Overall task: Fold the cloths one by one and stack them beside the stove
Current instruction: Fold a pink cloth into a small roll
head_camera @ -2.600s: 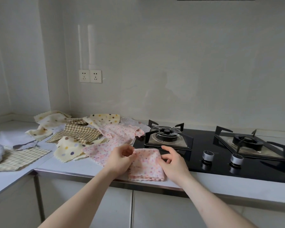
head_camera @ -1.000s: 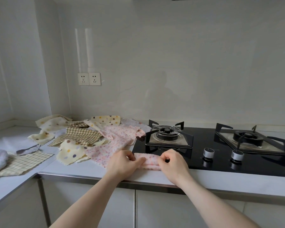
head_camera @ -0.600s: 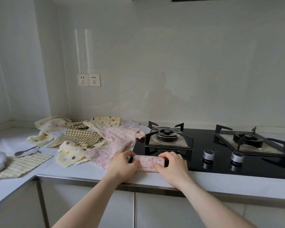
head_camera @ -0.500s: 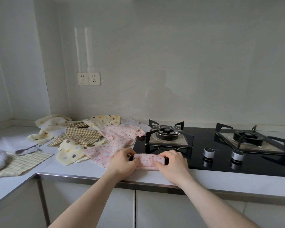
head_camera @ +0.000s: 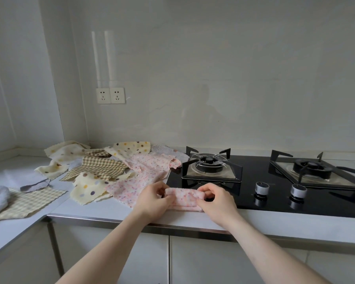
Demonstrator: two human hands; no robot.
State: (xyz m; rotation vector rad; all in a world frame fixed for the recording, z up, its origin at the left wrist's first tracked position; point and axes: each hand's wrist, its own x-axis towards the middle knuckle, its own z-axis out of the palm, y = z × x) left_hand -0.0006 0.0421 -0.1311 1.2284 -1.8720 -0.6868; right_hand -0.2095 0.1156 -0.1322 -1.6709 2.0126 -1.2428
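Fingers of the left hand and the right hand pinch opposite ends of the pink dotted cloth, likely to keep its layers square while the narrow fold is set. It lies on the table at the front edge, overlapping the stove glass by the left burner. Unfolded cloths sprawl left, within reach for later turns.

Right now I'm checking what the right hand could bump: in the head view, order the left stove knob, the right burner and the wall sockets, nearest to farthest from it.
1. Left stove knob: just right of the right hand.
2. Right burner: farther right, behind the knobs.
3. Wall sockets: on the back wall, up left.
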